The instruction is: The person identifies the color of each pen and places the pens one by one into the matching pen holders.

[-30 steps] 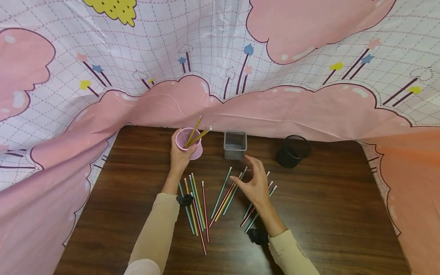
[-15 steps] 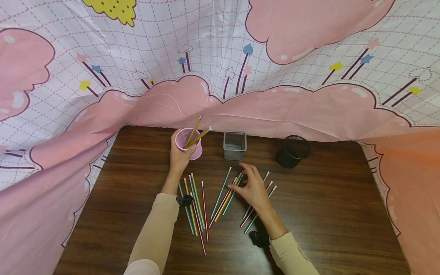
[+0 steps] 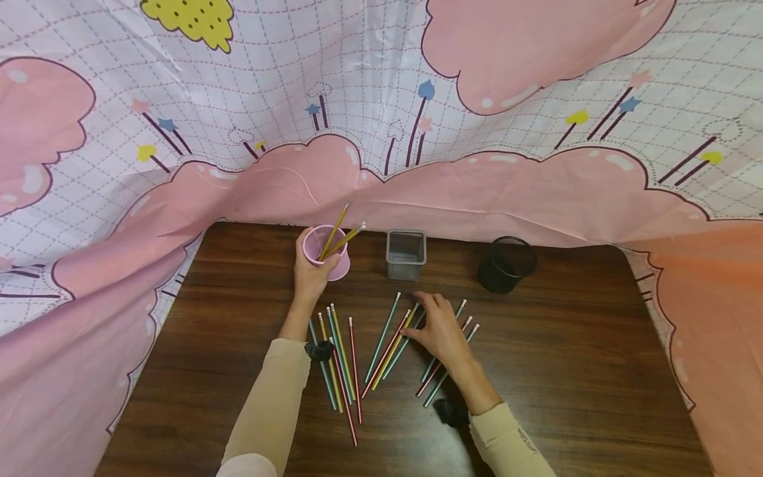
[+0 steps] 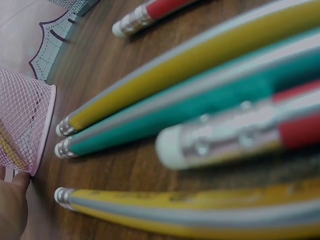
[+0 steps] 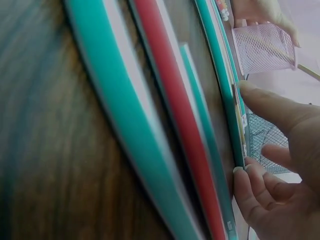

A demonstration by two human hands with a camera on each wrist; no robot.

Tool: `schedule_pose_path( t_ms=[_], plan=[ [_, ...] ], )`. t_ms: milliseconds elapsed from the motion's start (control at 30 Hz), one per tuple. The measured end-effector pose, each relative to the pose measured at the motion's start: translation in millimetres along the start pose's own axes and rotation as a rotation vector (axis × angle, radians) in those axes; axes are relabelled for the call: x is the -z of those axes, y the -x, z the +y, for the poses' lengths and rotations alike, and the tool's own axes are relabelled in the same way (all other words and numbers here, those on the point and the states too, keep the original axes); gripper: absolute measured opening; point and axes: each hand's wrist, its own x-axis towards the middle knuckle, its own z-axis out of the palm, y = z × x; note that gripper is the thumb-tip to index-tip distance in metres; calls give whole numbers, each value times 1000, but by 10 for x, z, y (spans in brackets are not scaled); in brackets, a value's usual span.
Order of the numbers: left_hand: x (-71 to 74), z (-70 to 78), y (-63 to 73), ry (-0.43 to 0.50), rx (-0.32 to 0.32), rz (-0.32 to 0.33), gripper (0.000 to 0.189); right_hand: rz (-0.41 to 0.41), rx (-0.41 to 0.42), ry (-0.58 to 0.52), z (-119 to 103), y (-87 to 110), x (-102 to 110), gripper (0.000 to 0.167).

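My left hand (image 3: 310, 277) grips a pink mesh pencil cup (image 3: 308, 249), its thumb on the near side. A few yellow pencils (image 3: 346, 239) lean out of that cup. My right hand (image 3: 442, 332) is over the middle group of pencils, thumb and fingers spread apart. In the right wrist view its thumb (image 5: 257, 97) and fingertips (image 5: 239, 172) are at the edge of a teal pencil (image 5: 217, 60); a firm hold does not show. Beside it lie a red pencil (image 3: 390, 349) and another teal pencil (image 3: 383, 338). The hand covers some eraser ends.
A grey square mesh holder (image 3: 405, 272) stands at the back middle, a black round mesh cup (image 3: 496, 275) right of it. More pencils lie left, including a red pencil (image 3: 354, 364), and right, including a teal pencil (image 3: 448, 371). A patterned cloth (image 3: 381, 189) hangs behind the table.
My right hand has come down and slightly nearer, from above the eraser ends onto the middle pencils, which have shifted a little. My left hand keeps its hold on the pink cup.
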Motion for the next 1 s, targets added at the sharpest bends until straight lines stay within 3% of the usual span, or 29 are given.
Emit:
schedule_pose_path(
  t_ms=[200,333,467,1000],
  plan=[
    [-10,-7,2,-12,16,2,82,-26,-34,9,-31,-15,0,76],
    [-18,-5,4,-29,22,5,82,-41,-77,40,-70,-37,-14,81],
    [-28,-3,-9,-19,9,1,81,-47,-99,65,-101,-54,-30,84],
    [-5,5,17,-17,-45,0,82,-52,-117,53,-101,-73,-33,70]
  ],
)
